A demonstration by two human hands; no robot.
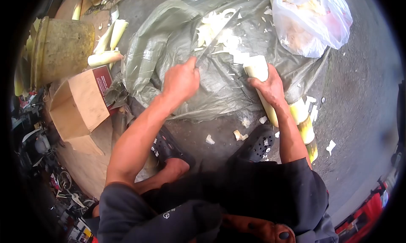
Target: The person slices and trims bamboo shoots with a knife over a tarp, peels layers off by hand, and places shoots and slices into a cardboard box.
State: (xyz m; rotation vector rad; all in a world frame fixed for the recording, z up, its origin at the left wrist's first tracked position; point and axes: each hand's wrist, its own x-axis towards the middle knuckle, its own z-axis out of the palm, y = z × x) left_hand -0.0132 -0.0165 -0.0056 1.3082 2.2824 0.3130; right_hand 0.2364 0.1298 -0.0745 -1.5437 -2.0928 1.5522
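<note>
I'm getting two black perforated rubber clogs (258, 144) nearest me, on grimy grey ground (211, 126), just short of a crinkly olive-green plastic sheet (149, 52). Over that, my right hand (270, 88) is grasping a thick, pale, cylindrical stalk (255, 67), leaning with its white cut end up. My left hand (182, 79) is clenching a long, thin metal knife (219, 34), which is angling across some whitish chopped bits (206, 32). Farther off, a translucent white plastic bag (311, 50) is sitting to the right, holding pale tan stuff.
</note>
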